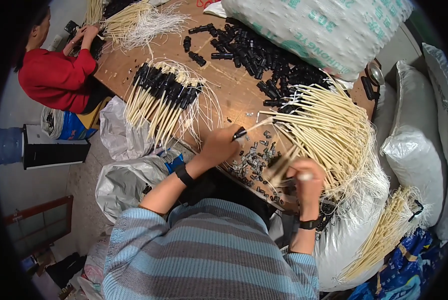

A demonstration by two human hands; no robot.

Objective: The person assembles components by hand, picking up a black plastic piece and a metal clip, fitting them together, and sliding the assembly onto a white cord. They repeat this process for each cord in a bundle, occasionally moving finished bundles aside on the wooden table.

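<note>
My left hand is closed around a small black connector above the table's near edge. A pale cream sleeved wire extends from the connector toward the right. My right hand is curled and slightly blurred; a whitish spot shows at its fingers, but what it holds cannot be made out. Blurred tan strands lie just left of it. Beneath and between the hands is a scatter of small metal and dark clips. Beside my right hand fans a large bundle of cream sleeved wires with loose white ends.
A pile of black connectors lies on the wooden table below a large stuffed sack. Cream wires with black connectors form a row at left. A person in red works at far left. White sacks stand at right.
</note>
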